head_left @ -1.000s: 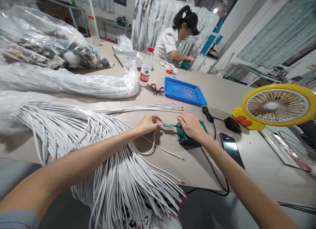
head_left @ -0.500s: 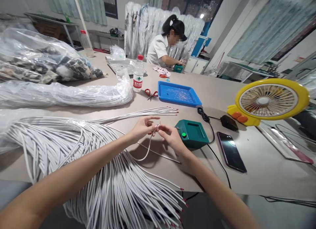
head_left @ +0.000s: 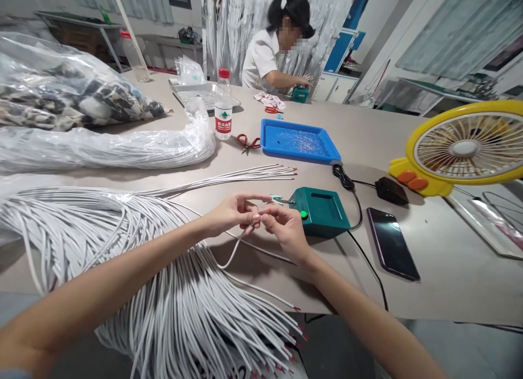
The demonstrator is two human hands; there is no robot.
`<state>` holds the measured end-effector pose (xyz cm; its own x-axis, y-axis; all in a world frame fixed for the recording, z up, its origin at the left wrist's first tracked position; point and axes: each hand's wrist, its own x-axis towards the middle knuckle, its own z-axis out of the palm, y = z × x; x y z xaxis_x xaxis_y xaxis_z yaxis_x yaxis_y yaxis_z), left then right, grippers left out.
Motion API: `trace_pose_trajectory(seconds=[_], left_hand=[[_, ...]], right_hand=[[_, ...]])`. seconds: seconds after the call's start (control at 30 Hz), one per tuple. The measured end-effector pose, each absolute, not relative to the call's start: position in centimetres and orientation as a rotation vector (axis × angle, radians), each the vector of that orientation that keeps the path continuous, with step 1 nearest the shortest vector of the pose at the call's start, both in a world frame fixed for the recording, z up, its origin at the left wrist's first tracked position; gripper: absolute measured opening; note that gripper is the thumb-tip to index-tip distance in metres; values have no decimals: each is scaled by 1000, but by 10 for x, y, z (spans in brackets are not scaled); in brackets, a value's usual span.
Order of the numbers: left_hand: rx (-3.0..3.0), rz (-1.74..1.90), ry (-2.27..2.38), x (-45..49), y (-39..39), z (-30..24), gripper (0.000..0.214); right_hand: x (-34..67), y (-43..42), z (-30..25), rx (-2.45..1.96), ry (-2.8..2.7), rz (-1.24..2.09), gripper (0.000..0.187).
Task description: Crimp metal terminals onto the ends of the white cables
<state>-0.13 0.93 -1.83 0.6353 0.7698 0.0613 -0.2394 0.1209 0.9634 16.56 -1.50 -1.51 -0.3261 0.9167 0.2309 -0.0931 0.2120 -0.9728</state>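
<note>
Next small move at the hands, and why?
I'd probably ease the right hand back slightly while the left hand holds the thin white round cable. The left fingers pinch it near its end, the right fingertips crowd that spot, and together they hide the tip, so backing off should expose it for a check.

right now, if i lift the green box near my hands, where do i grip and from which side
I'd grip the green box by its near and far walls, coming from above with the right hand. It sits flat; the pale clip and green button are at its left end, and a black cord runs to its right end, so the middle looks safest. Its far wall is hidden.
</note>
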Motion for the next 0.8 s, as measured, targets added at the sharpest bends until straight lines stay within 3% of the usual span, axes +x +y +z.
trace_pose_trajectory(seconds=[0.2,0.37,0.53,0.67,0.73,0.8], left_hand=[[1168,790,465,2,8,-18,50],[1148,717,461,0,-3,-9,31],[1740,348,412,0,-6,1,21],[2338,538,1461,-19,27,-7,21],[2352,445,1972,-39,47,-13,26],[2272,397,2183,-59,62,-19,27]], right_hand=[[171,-16,-15,-764,-1602,971,18],[175,-17,-14,-690,-1377,1025,18],[177,-15,-18,-620,-1219,1032,23],[174,-18,-33,-677,-1316,1073,22],[172,-21,-39,-726,-1346,1093,23],[171,-22,-43,-771,-1382,1103,24]])
